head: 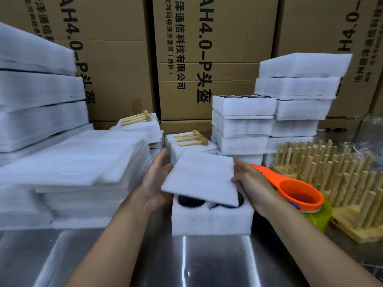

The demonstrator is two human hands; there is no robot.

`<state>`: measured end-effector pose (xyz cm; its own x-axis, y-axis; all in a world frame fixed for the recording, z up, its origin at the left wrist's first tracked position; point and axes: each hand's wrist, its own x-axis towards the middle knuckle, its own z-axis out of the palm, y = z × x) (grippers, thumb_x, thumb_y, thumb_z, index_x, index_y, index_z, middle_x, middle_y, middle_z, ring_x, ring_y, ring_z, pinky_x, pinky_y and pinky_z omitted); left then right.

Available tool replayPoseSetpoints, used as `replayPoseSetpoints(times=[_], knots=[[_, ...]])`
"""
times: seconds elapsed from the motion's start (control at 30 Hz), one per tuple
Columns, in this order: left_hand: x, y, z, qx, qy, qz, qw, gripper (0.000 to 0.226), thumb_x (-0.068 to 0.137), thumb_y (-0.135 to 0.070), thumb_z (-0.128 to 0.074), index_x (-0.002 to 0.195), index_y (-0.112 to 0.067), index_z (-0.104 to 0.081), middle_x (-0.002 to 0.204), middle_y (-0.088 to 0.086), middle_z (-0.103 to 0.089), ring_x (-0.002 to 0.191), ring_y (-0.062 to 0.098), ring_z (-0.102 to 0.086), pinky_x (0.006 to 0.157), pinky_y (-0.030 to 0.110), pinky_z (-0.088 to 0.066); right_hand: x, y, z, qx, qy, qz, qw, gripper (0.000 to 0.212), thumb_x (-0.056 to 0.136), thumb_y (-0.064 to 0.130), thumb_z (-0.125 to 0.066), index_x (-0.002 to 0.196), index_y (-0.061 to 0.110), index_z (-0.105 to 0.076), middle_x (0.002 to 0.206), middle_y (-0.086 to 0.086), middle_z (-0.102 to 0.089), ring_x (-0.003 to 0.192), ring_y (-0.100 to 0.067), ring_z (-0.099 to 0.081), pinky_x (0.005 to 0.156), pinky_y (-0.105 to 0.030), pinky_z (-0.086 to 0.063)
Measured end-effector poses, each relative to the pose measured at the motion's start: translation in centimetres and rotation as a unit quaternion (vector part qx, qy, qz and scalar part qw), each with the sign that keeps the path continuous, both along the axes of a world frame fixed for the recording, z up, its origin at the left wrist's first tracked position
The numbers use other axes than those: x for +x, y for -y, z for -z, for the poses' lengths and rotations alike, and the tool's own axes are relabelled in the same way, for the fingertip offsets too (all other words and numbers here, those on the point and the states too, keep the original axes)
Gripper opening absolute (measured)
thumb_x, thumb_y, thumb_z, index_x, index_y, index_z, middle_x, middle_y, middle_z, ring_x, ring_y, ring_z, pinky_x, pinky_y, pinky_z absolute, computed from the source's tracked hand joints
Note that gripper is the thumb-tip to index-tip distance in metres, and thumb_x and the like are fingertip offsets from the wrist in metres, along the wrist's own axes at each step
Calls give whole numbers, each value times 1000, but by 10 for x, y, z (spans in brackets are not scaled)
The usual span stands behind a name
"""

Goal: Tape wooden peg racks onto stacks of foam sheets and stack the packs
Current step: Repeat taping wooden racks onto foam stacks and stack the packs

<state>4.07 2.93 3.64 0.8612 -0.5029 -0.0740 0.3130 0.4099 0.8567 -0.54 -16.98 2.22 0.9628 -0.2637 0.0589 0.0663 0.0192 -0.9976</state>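
Two hands are holding one foam sheet tilted over the foam block, which is sitting on the worktop right in front. The left hand is gripping the sheet's left edge with its fingers curled under it. The right hand is pinching the right edge. The sheet is hovering askew, and the dark round cavities are showing under its near edge.

Likely step: capping the block with the sheet. To do it well, square the corners to the block first, lower the sheet flat, then press the edges flush so the tape will be pulling tight.

The tape dispenser is lying just beside the right hand, with loose peg racks standing beyond it. Finished packs with racks on top are sitting behind the block.
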Motion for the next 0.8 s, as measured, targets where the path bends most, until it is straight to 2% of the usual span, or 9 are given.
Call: replayPoseSetpoints(times=[0.1,0.2,0.27,0.37,0.5,0.57,0.63,0.7,0.8], knots=[[4,-1,2,7,6,-3,1000,60,95,-53,-33,133,-9,-51,127,14,-59,103,27,-62,82,34,-49,2,2,3,21,-11,14,1000,53,88,-9,-36,136,9,-49,131,-16,-57,119,-31,-56,107,-47,-40],[5,6,10,127,52,-36,990,56,91,-48,-46,133,-11,-52,125,8,-62,108,21,-61,90,31,-49,6,5,4,53,-8,3,999,50,90,2,-47,140,11,-46,136,-11,-54,120,-28,-55,107,-46,-41],[3,8,15,226,82,-34,970,78,79,-52,-61,145,-18,-37,143,-1,-46,127,18,-48,108,33,-36,5,6,3,42,-11,-1,999,54,88,3,-53,140,12,-45,136,-9,-54,118,-27,-57,103,-44,-44],[1,6,17,306,135,-17,942,102,72,-58,-69,152,-28,-12,153,-14,-23,137,11,-33,115,33,-26,0,4,1,-13,-20,6,1000,63,82,-1,-60,141,17,-44,134,-1,-54,108,-21,-61,91,-35,-51],[2,4,15,295,137,-24,945,117,52,-61,-73,150,-26,-22,152,-18,-24,135,7,-35,114,32,-28,-5,3,-1,-58,-27,-4,998,69,80,-3,-61,139,28,-44,95,16,-53,77,0,-58,58,-16,-50],[3,4,16,294,145,-31,944,106,55,-60,-74,147,-25,-33,151,-19,-24,134,7,-35,114,33,-28,-7,2,-2,-75,-31,-7,997,68,79,-2,-60,137,31,-45,85,17,-51,74,-2,-60,60,-17,-53],[3,4,15,307,150,-40,939,98,59,-59,-74,144,-24,-39,151,-17,-26,134,8,-36,113,32,-29,-9,1,-3,-88,-34,-10,996,67,79,-1,-60,135,32,-47,85,14,-52,80,-9,-64,70,-25,-54],[4,4,15,320,151,-42,934,106,49,-64,-73,142,-23,-42,149,-13,-34,132,11,-41,112,33,-31,-10,0,-3,-96,-36,-15,995,66,79,0,-60,135,33,-48,90,12,-56,85,-17,-66,76,-31,-55],[3,5,14,343,165,-34,924,113,46,-67,-69,144,-22,-37,145,-9,-43,128,13,-46,111,33,-34,-10,-1,-3,-113,-40,-15,993,62,79,2,-59,132,34,-50,90,13,-55,78,-13,-65,68,-25,-53]])
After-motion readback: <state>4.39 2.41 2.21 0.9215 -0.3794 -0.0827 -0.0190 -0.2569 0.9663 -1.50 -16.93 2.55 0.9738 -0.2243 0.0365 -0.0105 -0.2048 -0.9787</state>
